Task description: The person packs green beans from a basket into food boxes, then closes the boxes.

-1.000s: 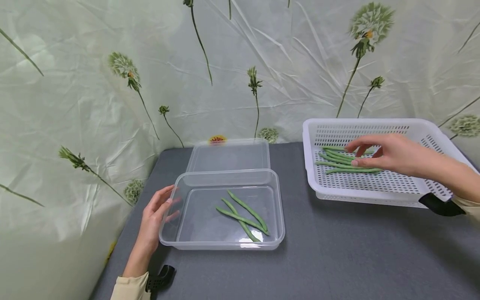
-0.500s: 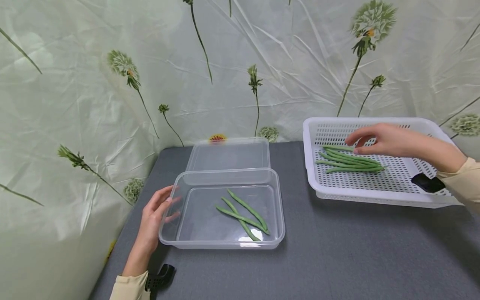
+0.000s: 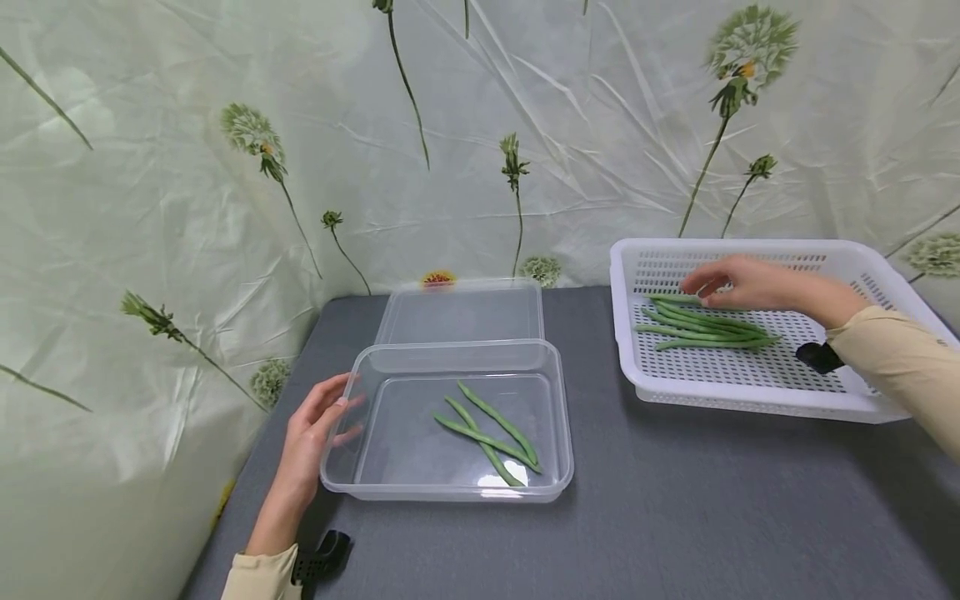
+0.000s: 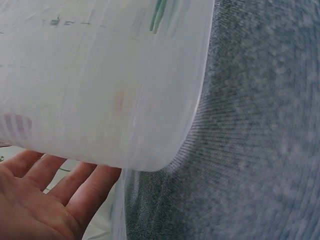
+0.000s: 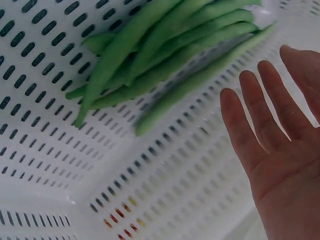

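A clear plastic container (image 3: 352,475) sits on the grey table with three green beans (image 3: 487,429) inside. My left hand (image 3: 318,437) rests against its left wall, fingers straight; the left wrist view shows that wall (image 4: 150,100) above my palm (image 4: 40,200). A white perforated basket (image 3: 750,392) at the right holds several green beans (image 3: 701,325). My right hand (image 3: 738,282) hovers over the far end of those beans, fingers relaxed and holding nothing. In the right wrist view the beans (image 5: 165,55) lie just beyond my straight fingers (image 5: 260,115).
The container's clear lid (image 3: 459,310) lies flat behind it. A floral sheet (image 3: 187,167) hangs behind and left of the table (image 3: 675,517). The table's left edge runs close to my left forearm.
My right hand has moved farther back and left over the basket, uncovering most of the beans. The left hand has stayed at the container.
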`<state>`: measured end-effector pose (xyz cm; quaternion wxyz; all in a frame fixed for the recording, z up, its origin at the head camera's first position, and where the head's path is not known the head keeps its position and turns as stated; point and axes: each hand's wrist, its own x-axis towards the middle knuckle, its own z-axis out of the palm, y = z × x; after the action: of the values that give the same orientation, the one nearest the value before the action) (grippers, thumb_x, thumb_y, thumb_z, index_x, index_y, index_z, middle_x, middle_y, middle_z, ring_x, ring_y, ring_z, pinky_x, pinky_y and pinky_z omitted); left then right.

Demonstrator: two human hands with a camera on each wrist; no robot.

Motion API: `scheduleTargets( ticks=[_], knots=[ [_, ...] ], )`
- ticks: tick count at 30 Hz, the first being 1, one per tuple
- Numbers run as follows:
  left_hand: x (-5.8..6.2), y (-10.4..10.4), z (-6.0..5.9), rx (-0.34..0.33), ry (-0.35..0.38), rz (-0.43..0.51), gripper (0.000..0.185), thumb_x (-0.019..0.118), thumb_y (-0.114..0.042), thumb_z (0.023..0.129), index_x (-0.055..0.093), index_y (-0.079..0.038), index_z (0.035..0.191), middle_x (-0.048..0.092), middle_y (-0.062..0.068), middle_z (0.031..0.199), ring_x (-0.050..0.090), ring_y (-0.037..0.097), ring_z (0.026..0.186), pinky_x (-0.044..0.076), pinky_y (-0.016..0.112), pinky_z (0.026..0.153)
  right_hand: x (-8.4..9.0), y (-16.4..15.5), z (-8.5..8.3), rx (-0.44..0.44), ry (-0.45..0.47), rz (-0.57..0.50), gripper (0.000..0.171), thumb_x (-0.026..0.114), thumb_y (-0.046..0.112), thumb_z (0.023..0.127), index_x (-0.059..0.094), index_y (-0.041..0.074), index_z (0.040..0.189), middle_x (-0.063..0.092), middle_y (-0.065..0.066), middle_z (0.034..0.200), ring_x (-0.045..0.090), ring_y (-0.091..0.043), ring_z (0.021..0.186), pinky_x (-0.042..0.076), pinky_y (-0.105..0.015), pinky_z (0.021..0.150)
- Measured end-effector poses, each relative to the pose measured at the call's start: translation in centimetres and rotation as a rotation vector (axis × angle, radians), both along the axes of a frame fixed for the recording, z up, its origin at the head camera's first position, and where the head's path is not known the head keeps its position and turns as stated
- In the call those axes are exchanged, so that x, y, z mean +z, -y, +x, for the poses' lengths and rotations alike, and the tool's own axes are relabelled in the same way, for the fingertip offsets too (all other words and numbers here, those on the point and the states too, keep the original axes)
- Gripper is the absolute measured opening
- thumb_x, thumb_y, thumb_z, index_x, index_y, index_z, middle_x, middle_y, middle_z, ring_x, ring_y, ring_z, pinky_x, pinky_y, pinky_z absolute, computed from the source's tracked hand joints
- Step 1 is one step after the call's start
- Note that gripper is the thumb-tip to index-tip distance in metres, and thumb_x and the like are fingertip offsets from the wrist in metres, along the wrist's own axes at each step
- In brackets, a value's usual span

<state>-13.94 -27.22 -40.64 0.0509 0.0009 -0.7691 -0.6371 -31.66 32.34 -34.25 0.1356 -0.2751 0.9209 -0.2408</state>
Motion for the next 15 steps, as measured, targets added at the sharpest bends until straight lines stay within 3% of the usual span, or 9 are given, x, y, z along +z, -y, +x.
scheduleTargets(
  ticks=[7,15],
  knots=[
    [-0.3,-0.1,0.0,-0.006,-0.015,-0.035,0.042,0.045,-0.024,0.107,0.044,-0.003,0.143,0.048,0.018,0.142,0.06,0.015,0.115,0.055,0.033,0.079,-1.7,-0.5,-0.9,0.012,0.015,0.04,0.036,0.058,-0.007,0.092,0.058,-0.007,0.128,0.06,-0.026,0.124,0.058,-0.044,0.111,0.047,-0.055,0.091],
    [-0.4,0.0,-0.3,-0.005,-0.038,-0.03,0.042,0.046,-0.023,0.106,0.044,-0.001,0.142,0.05,0.016,0.14,0.06,0.017,0.115,0.055,0.033,0.077,-2.1,-0.1,-1.4,0.001,0.013,0.026,0.04,0.05,-0.016,0.088,0.059,-0.01,0.126,0.062,-0.025,0.119,0.06,-0.043,0.108,0.048,-0.053,0.09]
  ],
)
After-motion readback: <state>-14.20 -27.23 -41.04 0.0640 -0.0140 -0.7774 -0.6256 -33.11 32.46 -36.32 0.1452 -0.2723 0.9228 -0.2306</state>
